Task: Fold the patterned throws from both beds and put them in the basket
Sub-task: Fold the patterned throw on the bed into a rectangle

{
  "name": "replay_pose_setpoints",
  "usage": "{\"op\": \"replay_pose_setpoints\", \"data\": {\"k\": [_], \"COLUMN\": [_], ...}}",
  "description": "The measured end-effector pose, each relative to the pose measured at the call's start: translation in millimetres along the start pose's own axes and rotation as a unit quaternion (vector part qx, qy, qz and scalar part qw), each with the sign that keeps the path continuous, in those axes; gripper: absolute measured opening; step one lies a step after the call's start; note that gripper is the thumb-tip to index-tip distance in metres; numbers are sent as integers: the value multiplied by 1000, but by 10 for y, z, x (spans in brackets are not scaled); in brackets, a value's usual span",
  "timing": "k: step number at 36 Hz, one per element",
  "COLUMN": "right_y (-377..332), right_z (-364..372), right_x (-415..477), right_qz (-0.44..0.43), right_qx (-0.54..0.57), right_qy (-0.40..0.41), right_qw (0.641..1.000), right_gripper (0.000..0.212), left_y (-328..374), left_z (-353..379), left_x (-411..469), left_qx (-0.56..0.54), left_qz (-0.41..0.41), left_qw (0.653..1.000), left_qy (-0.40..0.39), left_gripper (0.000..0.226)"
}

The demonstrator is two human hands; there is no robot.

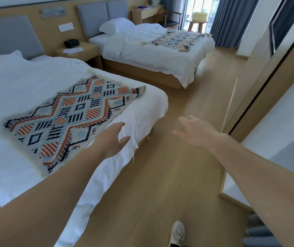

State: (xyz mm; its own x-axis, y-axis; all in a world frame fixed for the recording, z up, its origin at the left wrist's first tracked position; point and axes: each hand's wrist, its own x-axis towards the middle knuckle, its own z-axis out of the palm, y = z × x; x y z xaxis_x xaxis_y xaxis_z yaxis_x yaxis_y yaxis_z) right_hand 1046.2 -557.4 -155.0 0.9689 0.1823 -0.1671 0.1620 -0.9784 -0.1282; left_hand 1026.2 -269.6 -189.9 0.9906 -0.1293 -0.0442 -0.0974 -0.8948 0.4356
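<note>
A patterned throw (71, 120) in orange, blue and black lies spread flat on the near bed (18, 82). A second, paler patterned throw (176, 39) lies on the far bed (142, 50). A yellowish basket (200, 16) stands on a small round table by the window. My left hand (115, 138) hovers open over the near bed's foot edge, just right of the near throw. My right hand (194, 131) is open over the floor aisle, holding nothing.
A wooden nightstand (78, 52) sits between the beds. A wood floor aisle (178, 166) runs along the beds' feet toward the window. A mirrored wall unit (267, 86) lines the right side. A desk and chair (169, 18) stand at the back.
</note>
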Motion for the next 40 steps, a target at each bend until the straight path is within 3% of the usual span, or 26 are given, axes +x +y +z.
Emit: {"op": "replay_pose_setpoints", "data": {"k": [9,19,40], "right_y": [681,876,337], "right_z": [-424,-457,-792], "right_x": [1157,2051,4567], "right_qz": [-67,-124,-168], "right_qx": [-12,-19,-84], "right_qy": [-23,-42,-54], "right_qw": [997,991,981], "right_gripper": [59,62,59], "left_y": [361,371,-645], "left_z": [74,176,-261], "left_x": [974,1590,3845], "left_qx": [-6,5,-14], "left_qz": [-81,-119,-143], "left_qw": [995,992,989], "left_qy": [50,41,31], "left_gripper": [63,64,63]}}
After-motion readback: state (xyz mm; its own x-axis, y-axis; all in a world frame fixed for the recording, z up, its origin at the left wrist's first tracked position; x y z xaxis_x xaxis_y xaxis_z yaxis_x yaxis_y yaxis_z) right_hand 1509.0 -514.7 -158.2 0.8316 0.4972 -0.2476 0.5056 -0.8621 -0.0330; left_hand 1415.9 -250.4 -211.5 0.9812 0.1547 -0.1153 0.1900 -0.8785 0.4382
